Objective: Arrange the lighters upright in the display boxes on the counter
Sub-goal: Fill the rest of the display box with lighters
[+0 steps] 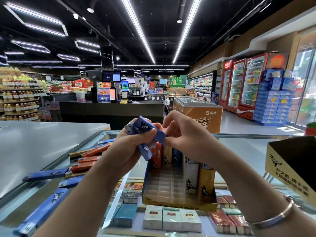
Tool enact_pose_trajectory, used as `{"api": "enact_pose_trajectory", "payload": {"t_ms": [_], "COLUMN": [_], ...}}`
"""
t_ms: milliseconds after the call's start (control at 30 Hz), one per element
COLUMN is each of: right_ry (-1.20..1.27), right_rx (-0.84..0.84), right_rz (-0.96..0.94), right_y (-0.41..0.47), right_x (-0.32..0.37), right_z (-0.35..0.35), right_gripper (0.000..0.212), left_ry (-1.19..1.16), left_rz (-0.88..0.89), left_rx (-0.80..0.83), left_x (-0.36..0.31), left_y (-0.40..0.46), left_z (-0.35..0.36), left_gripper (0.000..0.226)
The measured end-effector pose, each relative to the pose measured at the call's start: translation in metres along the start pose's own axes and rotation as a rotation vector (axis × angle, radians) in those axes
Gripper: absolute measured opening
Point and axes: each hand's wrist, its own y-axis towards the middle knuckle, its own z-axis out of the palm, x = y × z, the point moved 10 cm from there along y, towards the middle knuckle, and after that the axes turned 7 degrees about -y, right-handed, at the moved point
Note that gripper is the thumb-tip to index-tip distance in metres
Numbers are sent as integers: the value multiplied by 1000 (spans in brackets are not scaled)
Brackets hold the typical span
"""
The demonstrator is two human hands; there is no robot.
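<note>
My left hand [131, 146] grips a bunch of blue lighters [145, 132] above the open display box [177, 200] on the glass counter. My right hand [184, 132] pinches the end of the topmost blue lighter in that bunch. Inside the box, a white lighter [191, 178] and a yellow lighter [206, 183] stand upright at the right, and an orange lighter [156, 157] with others stands at the back. The box's grid floor is bare at the front left. Several loose blue and orange lighters [85, 159] lie flat on the counter to the left.
A second yellow display box [287, 170] stands at the right edge of the counter. Cigarette packs [171, 218] lie under the counter glass. A grey counter surface [42, 144] adjoins on the left. Store shelves, a checkout desk and drink fridges fill the background.
</note>
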Motion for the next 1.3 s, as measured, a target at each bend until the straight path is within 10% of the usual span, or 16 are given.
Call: {"api": "enact_pose_trajectory", "payload": {"t_ms": [300, 600, 1300], "right_ry": [229, 37, -310], "right_rx": [-326, -302, 131], "right_rz": [124, 122, 54], "right_y": [-2, 2, 20], "right_x": [-37, -49, -41], "right_z": [-45, -45, 9], "right_gripper": [23, 23, 25], "left_ry": [571, 862, 769], "left_rz": [39, -256, -265], "left_rx": [-400, -158, -45], "left_x": [-13, 27, 40], "left_y": [-10, -10, -5], "left_z": [-41, -20, -16], "left_gripper": [7, 54, 39]}}
